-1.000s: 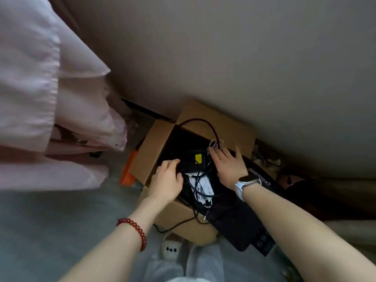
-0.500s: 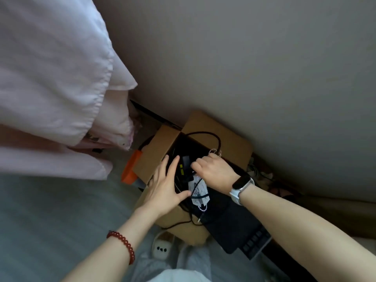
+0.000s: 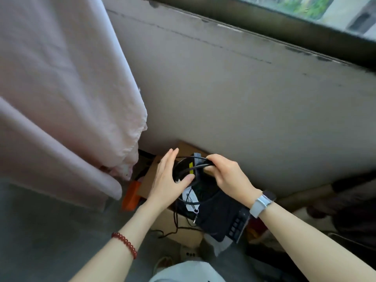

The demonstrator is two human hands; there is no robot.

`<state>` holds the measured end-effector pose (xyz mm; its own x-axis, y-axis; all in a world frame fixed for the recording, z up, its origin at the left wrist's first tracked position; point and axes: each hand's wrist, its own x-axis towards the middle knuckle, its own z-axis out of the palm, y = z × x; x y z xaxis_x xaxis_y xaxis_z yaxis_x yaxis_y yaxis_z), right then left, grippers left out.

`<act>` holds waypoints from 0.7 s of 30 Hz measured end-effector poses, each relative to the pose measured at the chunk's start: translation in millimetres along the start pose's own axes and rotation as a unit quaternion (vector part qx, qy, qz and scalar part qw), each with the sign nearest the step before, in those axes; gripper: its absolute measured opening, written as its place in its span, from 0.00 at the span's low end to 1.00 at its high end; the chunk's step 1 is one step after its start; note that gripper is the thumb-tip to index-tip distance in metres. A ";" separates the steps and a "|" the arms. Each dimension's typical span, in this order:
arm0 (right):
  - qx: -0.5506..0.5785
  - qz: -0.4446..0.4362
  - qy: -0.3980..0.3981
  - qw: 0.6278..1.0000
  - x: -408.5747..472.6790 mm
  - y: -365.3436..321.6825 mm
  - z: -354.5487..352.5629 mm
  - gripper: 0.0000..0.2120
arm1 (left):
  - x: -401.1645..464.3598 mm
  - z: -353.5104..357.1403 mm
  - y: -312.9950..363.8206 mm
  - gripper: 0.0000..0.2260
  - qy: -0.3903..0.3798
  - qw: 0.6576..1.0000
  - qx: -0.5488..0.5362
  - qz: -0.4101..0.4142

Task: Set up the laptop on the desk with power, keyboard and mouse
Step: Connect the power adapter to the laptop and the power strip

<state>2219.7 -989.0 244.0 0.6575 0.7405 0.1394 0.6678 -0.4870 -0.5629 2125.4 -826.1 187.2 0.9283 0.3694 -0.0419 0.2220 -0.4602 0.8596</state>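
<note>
A black power adapter (image 3: pixel 195 168) with a yellow label is lifted above the open cardboard box (image 3: pixel 173 226) on the floor. My right hand (image 3: pixel 227 176) grips the adapter's coiled black cable (image 3: pixel 201 161) at the top. My left hand (image 3: pixel 168 176) has straight fingers; its thumb touches the adapter's lower left side. More black cable (image 3: pixel 190 203) and a white tag hang down into the box. A black keyboard (image 3: pixel 238 224) leans out of the box at the lower right.
A pink curtain (image 3: pixel 61 98) hangs at the left. The grey wall (image 3: pixel 244 108) stands right behind the box, with a window above. An orange object (image 3: pixel 132 194) lies left of the box and a white power strip (image 3: pixel 189 253) in front of it. Dark clutter fills the right.
My right hand has lifted the adapter and its cable up out of the box. My left hand rose with it and opened against its side. The camera tilted upward.
</note>
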 end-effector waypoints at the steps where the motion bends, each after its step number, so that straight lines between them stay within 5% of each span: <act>1: 0.013 0.015 0.023 1.000 -8.2 -7.7 -10.9 0.07 | -6.5 -3.0 7.5 0.35 -0.014 1.000 -0.002 0.012; 9: 0.068 0.110 0.249 0.960 -79.0 -57.0 -77.6 0.04 | -47.3 -7.2 51.3 0.39 -0.163 0.978 -0.124 -0.035; 14: 0.058 0.184 0.387 0.902 -136.2 -67.6 -114.1 0.03 | -72.0 4.0 100.7 0.14 -0.270 0.951 -0.149 0.002; 21: 0.010 0.228 0.529 0.817 -268.4 -86.8 -182.1 0.05 | -121.2 52.7 200.3 0.07 -0.336 0.918 -0.203 0.053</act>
<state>2048.9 -1229.8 403.8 0.7767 -0.3364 0.5326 0.2712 -0.5845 -0.7647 2073.1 -1005.6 337.7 0.9431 -0.3040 -0.1348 0.1173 -0.0752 0.9902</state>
